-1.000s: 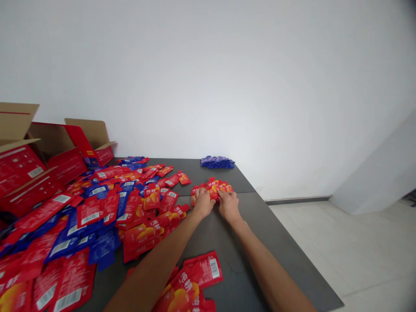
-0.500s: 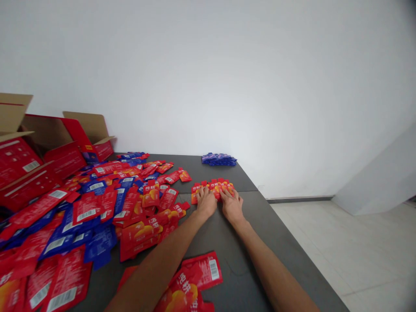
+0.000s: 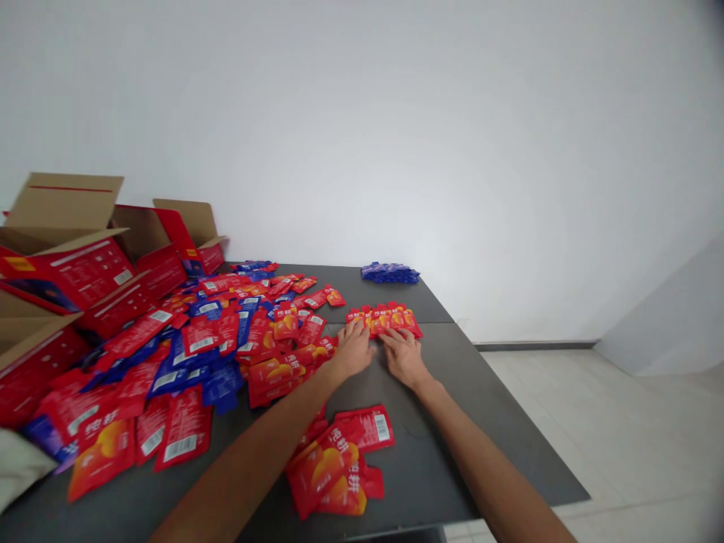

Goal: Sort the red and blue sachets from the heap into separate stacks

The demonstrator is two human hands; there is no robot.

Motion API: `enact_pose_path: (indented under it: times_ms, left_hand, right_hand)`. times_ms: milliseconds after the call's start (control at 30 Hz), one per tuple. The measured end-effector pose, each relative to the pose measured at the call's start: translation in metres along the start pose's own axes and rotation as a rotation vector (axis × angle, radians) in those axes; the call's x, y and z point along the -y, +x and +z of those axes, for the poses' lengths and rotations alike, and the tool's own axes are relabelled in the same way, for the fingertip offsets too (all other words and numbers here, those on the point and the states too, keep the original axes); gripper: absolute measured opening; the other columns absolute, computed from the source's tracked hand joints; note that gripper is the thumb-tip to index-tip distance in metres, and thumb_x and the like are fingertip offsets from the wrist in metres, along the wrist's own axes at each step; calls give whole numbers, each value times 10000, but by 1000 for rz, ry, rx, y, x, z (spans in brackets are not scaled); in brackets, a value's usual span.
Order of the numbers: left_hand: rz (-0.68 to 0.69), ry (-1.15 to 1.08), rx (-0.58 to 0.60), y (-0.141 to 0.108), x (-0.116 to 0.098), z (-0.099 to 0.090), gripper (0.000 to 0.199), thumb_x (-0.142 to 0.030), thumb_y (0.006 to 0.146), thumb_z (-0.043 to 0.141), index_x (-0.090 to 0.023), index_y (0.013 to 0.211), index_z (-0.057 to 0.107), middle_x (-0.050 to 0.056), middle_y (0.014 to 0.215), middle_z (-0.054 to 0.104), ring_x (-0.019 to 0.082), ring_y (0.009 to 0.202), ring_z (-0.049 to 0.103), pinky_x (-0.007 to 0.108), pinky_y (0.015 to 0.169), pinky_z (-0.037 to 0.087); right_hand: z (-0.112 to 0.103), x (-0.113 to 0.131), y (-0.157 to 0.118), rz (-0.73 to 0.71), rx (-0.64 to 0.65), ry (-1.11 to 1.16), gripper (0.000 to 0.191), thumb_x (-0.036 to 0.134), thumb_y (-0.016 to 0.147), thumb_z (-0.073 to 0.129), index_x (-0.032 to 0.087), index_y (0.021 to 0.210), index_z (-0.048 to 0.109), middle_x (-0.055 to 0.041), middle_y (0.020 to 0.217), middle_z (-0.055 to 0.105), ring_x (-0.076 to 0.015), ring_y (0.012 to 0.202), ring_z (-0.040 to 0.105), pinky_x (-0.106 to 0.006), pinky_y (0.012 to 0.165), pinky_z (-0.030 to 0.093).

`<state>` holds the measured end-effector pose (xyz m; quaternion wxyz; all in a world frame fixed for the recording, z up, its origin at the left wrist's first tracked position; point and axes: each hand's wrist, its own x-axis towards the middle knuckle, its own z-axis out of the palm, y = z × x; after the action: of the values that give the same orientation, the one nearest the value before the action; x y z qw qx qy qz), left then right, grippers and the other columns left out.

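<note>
A row of red pouches with orange fruit pictures (image 3: 390,315) lies overlapped near the right side of the dark table. At its near edge, my left hand (image 3: 356,348) rests with fingers stretched over the left pouches. Beside it, my right hand (image 3: 403,357) has its fingers spread at the front edge of the right pouches. Neither hand grips a pouch. Beyond the row sits a neat stack of blue pouches (image 3: 390,273). Closer to me is a small group of loose red pouches (image 3: 339,460), partly hidden by my left forearm.
A big mixed heap of red and blue pouches (image 3: 197,343) covers the table's left part. Open red cartons (image 3: 84,271) stand behind and left of it. A whitish cloth-like thing (image 3: 19,464) shows at the left edge. The grey table (image 3: 486,422) ends at the right, above pale floor.
The view has turned left, bringing more cartons and the table's near edge into sight. My hands have drawn back slightly from over the red row, and more of its pouches show.
</note>
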<state>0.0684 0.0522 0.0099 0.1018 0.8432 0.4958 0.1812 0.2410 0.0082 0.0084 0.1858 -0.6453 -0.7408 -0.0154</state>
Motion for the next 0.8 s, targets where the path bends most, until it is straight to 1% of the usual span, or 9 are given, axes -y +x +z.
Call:
enact_pose_path:
  times_ms: [100, 233, 300, 400, 533, 600, 700, 800]
  left_hand:
    - [47, -3, 13, -32, 11, -13, 568, -416, 883, 516, -179, 1399, 481, 151, 1546, 357, 325, 1443, 234, 526, 1146, 213]
    - [100, -22, 68, -75, 28, -29, 693, -554, 881, 506, -198, 1469, 414, 137, 1588, 291, 331, 1476, 189, 531, 1181, 153]
    - [127, -27, 98, -94, 35, -38, 746, -631, 873, 483, -215, 1486, 395, 132, 1606, 253, 335, 1488, 162, 537, 1189, 123]
    - [167, -33, 138, -119, 45, -49, 845, -735, 835, 458, -228, 1505, 369, 139, 1614, 226, 347, 1497, 127, 551, 1189, 112]
    - [189, -42, 211, -146, 55, -62, 961, -802, 774, 476, -220, 1524, 333, 152, 1629, 154, 367, 1501, 89, 565, 1187, 111]
    - [201, -37, 241, -158, 59, -65, 989, -810, 766, 477, -207, 1533, 313, 160, 1625, 161, 362, 1503, 85, 559, 1191, 100]
    - [208, -2, 273, -173, 61, -66, 1012, -819, 765, 460, -189, 1539, 293, 170, 1618, 179, 349, 1505, 86, 545, 1197, 81]
    - [200, 38, 280, -181, 60, -63, 1005, -825, 771, 432, -175, 1529, 314, 175, 1613, 194, 343, 1504, 107, 535, 1199, 74]
  right_hand:
    - [-2, 9, -15, -91, 35, 39, 401, 296, 975, 403, 315, 1320, 608, -37, 1452, 517, -285, 1326, 347, -453, 1031, 327]
    - [-4, 25, -35, -208, 118, 103, 392, 349, 985, 402, 314, 1318, 605, -45, 1466, 502, -295, 1368, 316, -492, 1043, 316]
    - [-6, 35, -44, -263, 169, 131, 398, 385, 986, 402, 316, 1324, 600, -48, 1476, 489, -306, 1375, 316, -512, 1048, 309]
    - [-10, 49, -57, -325, 214, 157, 421, 443, 968, 436, 318, 1340, 589, -57, 1492, 468, -323, 1386, 311, -533, 1058, 296]
    - [-21, 69, -74, -370, 256, 182, 484, 501, 922, 499, 320, 1366, 565, -66, 1512, 442, -344, 1401, 300, -555, 1076, 264]
    - [-27, 80, -83, -411, 295, 201, 529, 522, 899, 523, 316, 1386, 545, -72, 1527, 420, -352, 1409, 290, -565, 1090, 238]
    - [-36, 95, -97, -471, 367, 226, 625, 572, 859, 558, 309, 1423, 501, -86, 1547, 384, -363, 1425, 267, -581, 1111, 187]
    - [-40, 107, -110, -511, 455, 249, 771, 635, 800, 603, 304, 1473, 427, -95, 1563, 354, -368, 1439, 246, -586, 1136, 130]
